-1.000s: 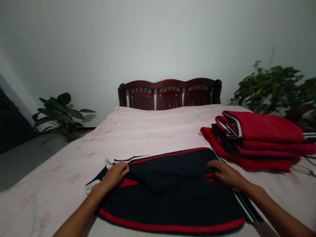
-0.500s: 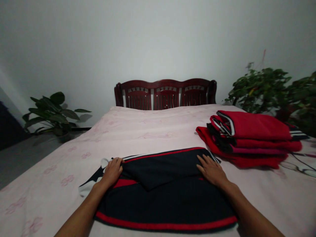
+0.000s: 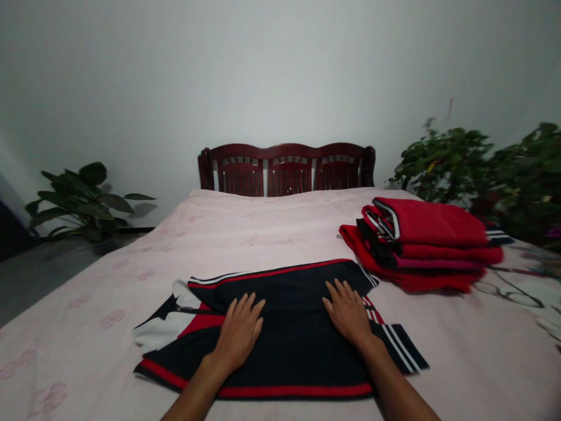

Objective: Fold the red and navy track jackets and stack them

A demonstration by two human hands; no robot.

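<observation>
A dark navy jacket (image 3: 293, 339) with red and white trim lies on the bed, its sleeves folded over the body. Its white and red collar end points left, and the striped cuffs and hem lie at the right. My left hand (image 3: 241, 327) rests flat on the jacket left of its middle, fingers spread. On the right part of the cloth lies my right hand (image 3: 348, 310), palm down with the fingers apart. Neither hand grips the fabric.
A stack of folded red clothes (image 3: 438, 222) stands right of the jacket. Beyond it lie eyeglasses (image 3: 512, 292). The pink sheet (image 3: 263, 228) reaches back to a dark wooden headboard (image 3: 287, 169). Potted plants stand at left (image 3: 83, 202) and right (image 3: 447, 164).
Both hands have shifted over the jacket, the left one inward from the collar side. The near sleeve now lies flatter, and its striped cuff shows at the right. The view has turned slightly.
</observation>
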